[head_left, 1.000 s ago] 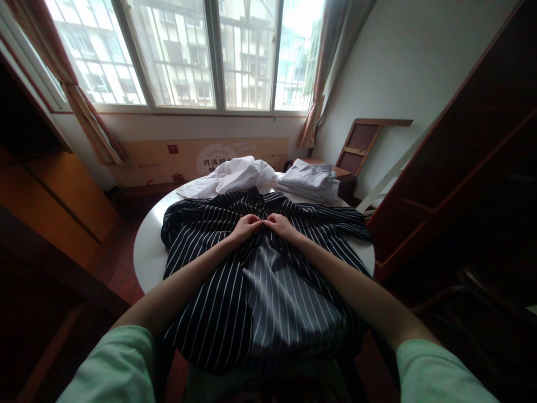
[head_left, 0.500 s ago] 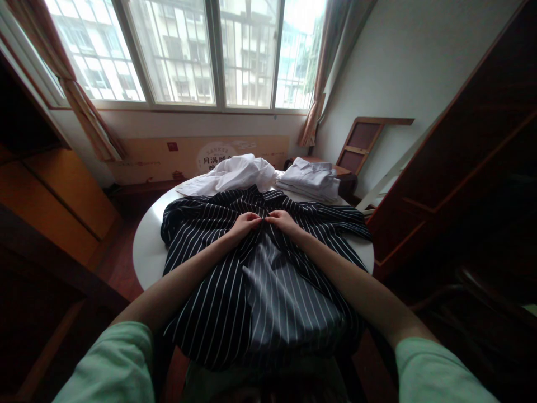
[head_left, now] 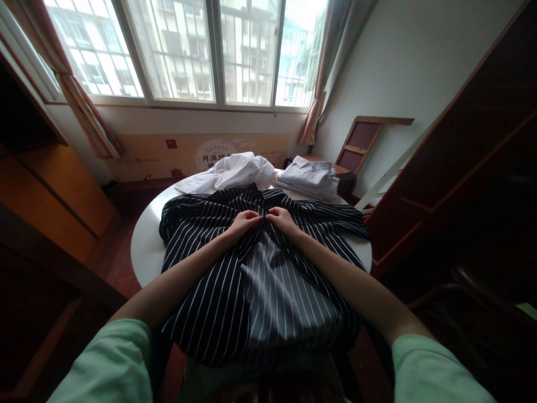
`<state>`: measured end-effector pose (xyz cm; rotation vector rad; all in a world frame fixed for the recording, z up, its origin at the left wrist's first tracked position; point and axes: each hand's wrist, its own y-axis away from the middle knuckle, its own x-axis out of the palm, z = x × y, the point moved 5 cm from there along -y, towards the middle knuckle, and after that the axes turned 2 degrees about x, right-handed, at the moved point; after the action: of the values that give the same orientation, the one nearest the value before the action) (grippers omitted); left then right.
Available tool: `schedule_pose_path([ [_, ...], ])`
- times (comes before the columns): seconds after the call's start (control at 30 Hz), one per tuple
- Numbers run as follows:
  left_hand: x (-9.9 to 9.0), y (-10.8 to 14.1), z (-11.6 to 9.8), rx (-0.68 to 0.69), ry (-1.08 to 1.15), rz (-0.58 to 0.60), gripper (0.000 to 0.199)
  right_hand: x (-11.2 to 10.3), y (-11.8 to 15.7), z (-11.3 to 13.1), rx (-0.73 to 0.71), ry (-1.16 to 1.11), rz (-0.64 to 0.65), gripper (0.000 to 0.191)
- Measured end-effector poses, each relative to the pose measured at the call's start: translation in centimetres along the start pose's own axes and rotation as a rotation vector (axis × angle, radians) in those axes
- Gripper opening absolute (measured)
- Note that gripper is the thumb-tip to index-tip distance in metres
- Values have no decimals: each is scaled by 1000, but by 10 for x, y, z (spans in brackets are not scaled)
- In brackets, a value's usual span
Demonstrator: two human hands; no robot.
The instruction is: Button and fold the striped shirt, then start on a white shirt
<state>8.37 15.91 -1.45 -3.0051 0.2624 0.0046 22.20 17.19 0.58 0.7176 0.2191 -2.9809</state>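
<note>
Fingers of left hand [head_left: 245, 221], right hand [head_left: 282, 220] pinch striped shirt [head_left: 210, 302] | 2 white piles [head_left: 308, 178] beyond | forearms [head_left: 184, 274] cross shirt

The beige panel [head_left: 145, 146] reads "月满"; its smaller lettering is unclear.

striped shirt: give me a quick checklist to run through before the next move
1. Left hand pinching the shirt at its front opening: ok
2. Right hand pinching the opposite side, close to the left: ok
3. Front closed below the hands: not ok, it gapes and shows the grey inside
4. Button lined up with its hole: cannot tell, too small to see
5. Shirt fully on the table: not ok, the lower part hangs over the near edge
6. Folded white stack away from both hands: ok
</note>
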Motion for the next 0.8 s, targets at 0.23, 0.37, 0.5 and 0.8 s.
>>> schedule_pose_path([
  [0.23, 3, 1, -3, 73, -108, -12, 14, 4, 3, 7, -239, 240, -27, 12],
  [0.37, 2, 1, -4, 82, -95, -25, 14, 8, 6, 9, -318, 339, -29, 10],
  [0.5, 1, 1, -2, 80, -92, -29, 14, 6, 3, 4, -255, 234, -47, 10],
  [0.8, 0, 1, 0, 68, -76, -72, 13, 6, 6, 10, -337, 151, -15, 12],
])
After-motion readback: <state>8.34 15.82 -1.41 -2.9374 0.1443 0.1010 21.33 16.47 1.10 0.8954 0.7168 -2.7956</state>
